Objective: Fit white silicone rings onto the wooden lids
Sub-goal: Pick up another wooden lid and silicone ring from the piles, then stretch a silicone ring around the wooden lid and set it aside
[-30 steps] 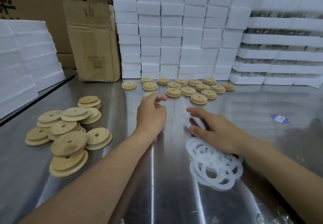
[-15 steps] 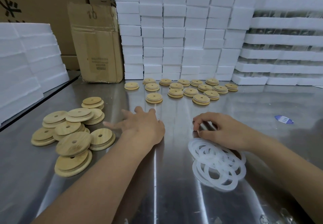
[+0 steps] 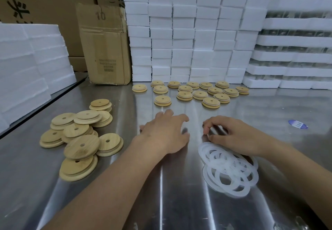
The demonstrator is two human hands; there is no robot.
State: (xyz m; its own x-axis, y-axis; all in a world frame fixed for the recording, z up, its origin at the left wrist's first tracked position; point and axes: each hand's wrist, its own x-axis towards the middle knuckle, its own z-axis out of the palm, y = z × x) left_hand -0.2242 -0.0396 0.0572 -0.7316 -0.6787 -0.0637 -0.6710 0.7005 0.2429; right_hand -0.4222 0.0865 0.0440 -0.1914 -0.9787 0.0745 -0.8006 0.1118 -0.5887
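Observation:
A loose heap of bare wooden lids (image 3: 80, 140), each with a centre hole, lies at the left of the steel table (image 3: 179, 202). Several lids with white rings fitted (image 3: 199, 91) lie spread out at the back. A pile of white silicone rings (image 3: 230, 174) sits at the right front. My left hand (image 3: 165, 131) hovers low over the table's middle, fingers spread and loosely bent, holding nothing. My right hand (image 3: 231, 134) is at the far edge of the ring pile, its curled fingertips pinching a ring there.
A dented cardboard box (image 3: 106, 50) stands at the back left. Stacked white foam blocks (image 3: 194, 32) wall off the back, with foam trays (image 3: 296, 50) at the right and more foam (image 3: 32, 64) at the left. A blue label (image 3: 297, 124) lies at the right.
My left hand set a finished lid down at the back, swung toward the bare lids, then came back to the middle. My right hand curled its fingers onto a ring.

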